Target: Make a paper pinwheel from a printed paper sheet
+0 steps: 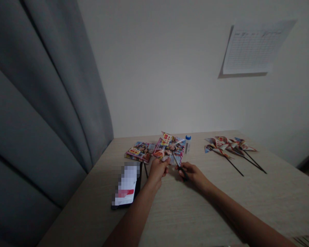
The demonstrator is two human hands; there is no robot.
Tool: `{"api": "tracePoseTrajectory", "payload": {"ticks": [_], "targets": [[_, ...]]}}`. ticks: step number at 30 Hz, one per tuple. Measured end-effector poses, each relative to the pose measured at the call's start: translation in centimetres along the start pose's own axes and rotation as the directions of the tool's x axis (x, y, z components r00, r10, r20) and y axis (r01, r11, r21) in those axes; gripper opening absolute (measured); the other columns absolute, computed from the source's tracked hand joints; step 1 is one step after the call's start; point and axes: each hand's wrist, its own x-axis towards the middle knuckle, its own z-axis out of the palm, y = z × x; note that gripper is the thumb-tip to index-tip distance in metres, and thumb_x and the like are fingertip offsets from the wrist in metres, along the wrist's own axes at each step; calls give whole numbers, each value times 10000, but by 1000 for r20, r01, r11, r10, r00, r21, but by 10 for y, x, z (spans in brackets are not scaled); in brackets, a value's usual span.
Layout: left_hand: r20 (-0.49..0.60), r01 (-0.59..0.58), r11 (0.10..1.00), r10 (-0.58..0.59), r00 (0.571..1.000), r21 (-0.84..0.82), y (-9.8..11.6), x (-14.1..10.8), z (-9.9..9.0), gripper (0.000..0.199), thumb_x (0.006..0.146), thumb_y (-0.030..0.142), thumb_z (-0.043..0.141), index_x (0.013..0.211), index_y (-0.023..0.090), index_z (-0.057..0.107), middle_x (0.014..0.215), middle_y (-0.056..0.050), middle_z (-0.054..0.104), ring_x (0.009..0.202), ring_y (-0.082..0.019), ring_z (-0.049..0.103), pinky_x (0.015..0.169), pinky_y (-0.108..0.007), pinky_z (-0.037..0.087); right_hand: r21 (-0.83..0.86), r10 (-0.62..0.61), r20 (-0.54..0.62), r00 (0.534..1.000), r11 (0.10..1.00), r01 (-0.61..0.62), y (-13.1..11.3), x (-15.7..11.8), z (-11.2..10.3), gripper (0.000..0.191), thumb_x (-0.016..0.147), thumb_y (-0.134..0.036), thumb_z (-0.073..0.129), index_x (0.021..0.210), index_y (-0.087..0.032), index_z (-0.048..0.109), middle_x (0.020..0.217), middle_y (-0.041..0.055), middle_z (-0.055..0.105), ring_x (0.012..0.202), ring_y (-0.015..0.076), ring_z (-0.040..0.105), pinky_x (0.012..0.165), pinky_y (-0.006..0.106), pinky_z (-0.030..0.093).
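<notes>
My left hand pinches the lower edge of a colourful printed paper sheet, which is held up off the table. One corner flap of the sheet sticks up at its top left. In my right hand is a pair of black-handled scissors, fingers wrapped round the handles. The blades reach up and left across the sheet from its lower edge. A stack of similar printed sheets lies just left of the held one. Behind the sheet stands a small glue bottle with a blue cap.
Several paper pinwheels on black sticks lie to the right on the wooden table. A phone with a lit screen rests left of my left forearm. Grey curtain hangs at left; a printed form is on the wall.
</notes>
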Motion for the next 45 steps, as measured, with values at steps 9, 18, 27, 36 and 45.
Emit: {"api": "tracePoseTrajectory", "payload": {"ticks": [9, 18, 27, 36, 45], "targets": [[-2, 20, 1000, -20, 1000, -14, 0, 0, 0, 362, 641, 405, 819, 762, 165, 577, 563, 66, 545, 370, -35, 432, 349, -160, 168, 46, 34, -5, 999, 998, -34, -8, 0, 5, 561, 603, -640, 787, 864, -168, 631, 621, -27, 539, 557, 112, 454, 534, 249, 346], [-13, 10, 1000, -10, 1000, -14, 0, 0, 0, 350, 651, 389, 806, 805, 158, 593, 613, 46, 587, 379, -38, 465, 346, -155, 172, 28, 5, -10, 1000, 1000, -5, 4, 2, 1, 533, 655, -603, 775, 922, -161, 640, 678, -25, 539, 578, 109, 475, 552, 251, 360], [-112, -30, 1000, 30, 993, -2, 3, 3, -4, 342, 671, 394, 787, 796, 163, 568, 660, 33, 619, 375, -39, 484, 350, -152, 192, -277, -113, -4, 994, 955, 107, 3, -2, -7, 392, 766, -532, 705, 938, -182, 739, 821, 39, 631, 698, 152, 549, 637, 274, 441], [-148, -31, 996, 42, 988, 79, 4, 10, -11, 267, 705, 343, 747, 774, 168, 557, 668, 48, 598, 364, -30, 467, 353, -160, 167, -585, -288, -62, 956, 786, 199, -13, -9, -23, 281, 815, -430, 656, 1013, -257, 755, 969, 65, 669, 1024, 276, 585, 970, 435, 383], [-6, 65, 983, -65, 998, 174, 12, 9, -20, 296, 679, 315, 795, 732, 167, 544, 612, 57, 576, 365, -34, 450, 363, -165, 135, -878, -516, -277, 811, 479, 5, -10, -5, -33, 367, 881, -325, 586, 1234, -262, 660, 1033, 92, 711, 1061, 287, 556, 957, 478, 296]]}}
